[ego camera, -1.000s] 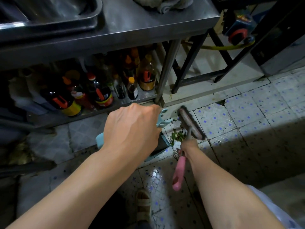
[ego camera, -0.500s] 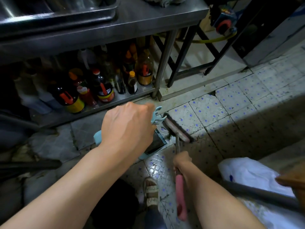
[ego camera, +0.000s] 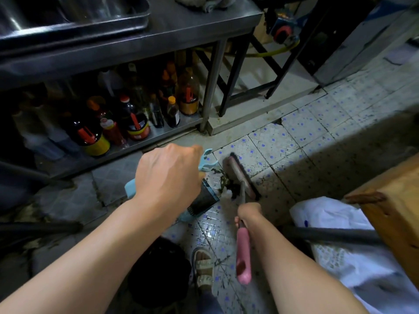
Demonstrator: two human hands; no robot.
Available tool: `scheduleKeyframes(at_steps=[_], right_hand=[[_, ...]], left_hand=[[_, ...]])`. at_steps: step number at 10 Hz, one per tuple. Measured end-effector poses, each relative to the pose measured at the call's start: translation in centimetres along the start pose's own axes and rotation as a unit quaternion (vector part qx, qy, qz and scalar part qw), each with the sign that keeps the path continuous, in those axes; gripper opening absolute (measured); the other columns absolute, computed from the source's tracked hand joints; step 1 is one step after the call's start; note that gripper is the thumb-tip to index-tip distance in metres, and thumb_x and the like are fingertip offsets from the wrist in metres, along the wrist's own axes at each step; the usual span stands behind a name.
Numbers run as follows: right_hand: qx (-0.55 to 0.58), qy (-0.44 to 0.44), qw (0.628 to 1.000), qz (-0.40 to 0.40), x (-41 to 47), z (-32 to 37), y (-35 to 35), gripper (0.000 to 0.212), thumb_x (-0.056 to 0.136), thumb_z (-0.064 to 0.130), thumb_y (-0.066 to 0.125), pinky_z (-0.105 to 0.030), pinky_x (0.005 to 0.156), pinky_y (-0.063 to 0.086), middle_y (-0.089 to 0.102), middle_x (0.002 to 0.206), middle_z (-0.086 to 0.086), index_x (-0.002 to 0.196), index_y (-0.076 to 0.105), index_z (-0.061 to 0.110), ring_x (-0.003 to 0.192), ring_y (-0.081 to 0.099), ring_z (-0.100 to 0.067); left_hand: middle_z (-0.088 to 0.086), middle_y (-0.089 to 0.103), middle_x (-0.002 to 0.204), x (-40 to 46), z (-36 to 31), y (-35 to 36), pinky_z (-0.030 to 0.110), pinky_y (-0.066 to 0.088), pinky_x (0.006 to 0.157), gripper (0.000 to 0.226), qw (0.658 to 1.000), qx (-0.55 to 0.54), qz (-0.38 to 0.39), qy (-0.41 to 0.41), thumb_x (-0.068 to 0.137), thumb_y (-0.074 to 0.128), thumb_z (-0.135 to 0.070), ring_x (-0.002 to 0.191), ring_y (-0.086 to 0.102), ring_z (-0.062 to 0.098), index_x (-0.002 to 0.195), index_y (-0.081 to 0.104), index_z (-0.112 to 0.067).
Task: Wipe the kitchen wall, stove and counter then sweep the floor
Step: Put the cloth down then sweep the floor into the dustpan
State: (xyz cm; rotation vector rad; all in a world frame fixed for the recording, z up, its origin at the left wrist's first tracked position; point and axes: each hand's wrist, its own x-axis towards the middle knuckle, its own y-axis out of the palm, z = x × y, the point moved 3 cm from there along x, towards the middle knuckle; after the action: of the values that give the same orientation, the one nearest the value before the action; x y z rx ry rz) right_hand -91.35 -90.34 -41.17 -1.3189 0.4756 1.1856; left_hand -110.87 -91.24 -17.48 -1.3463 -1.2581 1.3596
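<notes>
My left hand (ego camera: 167, 175) grips the handle of a light blue dustpan (ego camera: 201, 200), whose dark pan rests on the tiled floor (ego camera: 294, 155) under my knuckles. My right hand (ego camera: 248, 215) grips the thin shaft of a small broom with a pink handle end (ego camera: 243, 254). Its dark brush head (ego camera: 241, 175) lies on the tiles just right of the pan's mouth. A small pile of green and dark scraps (ego camera: 229, 188) sits between brush and pan. The steel counter (ego camera: 181, 30) stands above, at the far side.
Several sauce bottles (ego camera: 133, 123) stand on the low shelf under the counter. A counter leg (ego camera: 210, 87) meets the floor near the pan. A white bag (ego camera: 340, 227) and a wooden block (ego camera: 394, 205) sit at right. My sandalled foot (ego camera: 204, 266) is below the pan.
The brush head swung from beyond the scraps toward the dustpan, dragging the debris close to its mouth. The view shifted, bringing the white bag and wooden block into sight. My left hand kept its hold.
</notes>
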Motion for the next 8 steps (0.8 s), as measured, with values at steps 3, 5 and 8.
scheduleKeyframes(at_steps=[3, 5, 8], right_hand=[[0.108, 0.034, 0.993, 0.009, 1.7, 0.2, -2.3, 0.020, 0.096, 0.002, 0.040, -0.022, 0.035, 0.041, 0.044, 0.065, -0.008, 0.078, 0.048, -0.001, 0.042, 0.050, -0.018], [0.184, 0.003, 0.979, 0.091, 0.5, 1.0, 1.3, 0.030, 0.097, 0.003, 0.037, -0.011, 0.031, 0.040, 0.043, 0.071, -0.004, 0.069, 0.036, 0.014, 0.046, 0.053, -0.011], [0.199, -0.008, 0.972, 0.128, -1.0, 3.8, 4.8, 0.030, 0.099, 0.005, 0.032, -0.014, 0.039, 0.042, 0.041, 0.069, -0.004, 0.070, 0.037, 0.011, 0.056, 0.044, -0.012]], left_hand=[[-0.002, 0.037, 0.059, 2.1, -1.7, 0.7, 0.031, 0.034, 0.059, 0.030, 1.000, 0.001, 0.016, -0.009, 0.088, 0.055, -0.049, 0.065, 0.043, 0.025, 0.085, 0.039, -0.023], [-0.002, 0.033, 0.059, 2.4, -1.1, 1.2, 0.031, 0.033, 0.059, 0.031, 1.000, 0.007, 0.019, -0.024, 0.088, 0.055, -0.048, 0.067, 0.040, 0.025, 0.085, 0.033, -0.027], [0.000, 0.046, 0.074, 1.5, 1.5, 1.7, 0.031, 0.033, 0.061, 0.026, 0.999, -0.003, 0.022, -0.044, 0.088, 0.057, -0.043, 0.084, 0.059, 0.030, 0.108, 0.051, -0.027]])
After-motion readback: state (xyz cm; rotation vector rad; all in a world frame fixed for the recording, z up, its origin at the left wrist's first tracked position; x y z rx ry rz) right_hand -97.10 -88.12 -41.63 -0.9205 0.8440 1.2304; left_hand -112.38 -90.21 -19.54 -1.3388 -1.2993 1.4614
